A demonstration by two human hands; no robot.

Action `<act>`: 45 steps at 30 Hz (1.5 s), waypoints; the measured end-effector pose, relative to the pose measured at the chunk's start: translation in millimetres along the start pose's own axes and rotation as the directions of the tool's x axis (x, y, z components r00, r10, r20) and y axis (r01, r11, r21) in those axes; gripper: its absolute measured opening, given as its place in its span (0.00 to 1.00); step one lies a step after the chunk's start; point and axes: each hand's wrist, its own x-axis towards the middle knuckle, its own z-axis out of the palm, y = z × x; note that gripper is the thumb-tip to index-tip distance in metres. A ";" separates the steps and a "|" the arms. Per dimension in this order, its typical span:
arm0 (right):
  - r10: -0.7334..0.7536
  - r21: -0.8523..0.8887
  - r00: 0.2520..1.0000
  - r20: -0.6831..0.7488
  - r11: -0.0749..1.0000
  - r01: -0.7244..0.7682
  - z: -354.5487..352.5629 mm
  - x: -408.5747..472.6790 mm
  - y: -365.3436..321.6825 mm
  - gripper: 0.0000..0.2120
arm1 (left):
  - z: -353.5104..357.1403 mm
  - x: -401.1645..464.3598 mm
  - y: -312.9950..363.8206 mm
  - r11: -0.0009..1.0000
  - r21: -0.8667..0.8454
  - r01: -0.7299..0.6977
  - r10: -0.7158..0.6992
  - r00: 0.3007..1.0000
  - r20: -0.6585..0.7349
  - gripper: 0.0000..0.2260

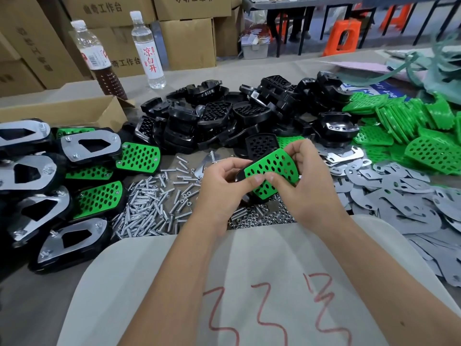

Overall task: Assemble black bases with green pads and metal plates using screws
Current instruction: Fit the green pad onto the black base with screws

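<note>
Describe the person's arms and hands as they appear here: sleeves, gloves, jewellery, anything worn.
Both forearms are bare right up to the bottom edge of the picture; no sleeve shows. The left hand and the right hand wear no gloves, and no ring, watch or bracelet is visible. Fingernails are short and unpainted. Below the arms a pale garment with red markings shows.

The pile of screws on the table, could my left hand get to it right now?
Probably yes, once it lets go. The pile of screws lies open on the table just beside the left hand, nothing over it. But that hand and the right hand are both gripping the green pad on its black base.
</note>
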 end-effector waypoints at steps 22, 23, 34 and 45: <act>0.137 0.332 0.980 0.142 0.926 -0.178 -2.2 1.1 -4.2 0.19 | 2.8 -1.5 1.8 0.980 -0.199 -0.015 0.002 0.998 -0.063 0.08; 0.151 0.363 0.978 0.146 0.911 -0.195 -3.9 2.4 -4.2 0.19 | 3.4 -2.0 1.0 0.982 -0.184 -0.027 0.015 0.998 -0.064 0.07; 0.256 0.544 0.952 0.168 0.781 -0.306 -10.8 3.7 -5.4 0.17 | 2.7 -0.3 -0.8 0.973 -0.230 0.025 -0.019 0.999 0.027 0.06; 0.219 0.621 0.937 0.273 0.703 -0.346 -20.4 5.8 -6.5 0.28 | 0.5 -5.0 4.7 0.957 -0.290 0.017 0.003 0.998 0.066 0.06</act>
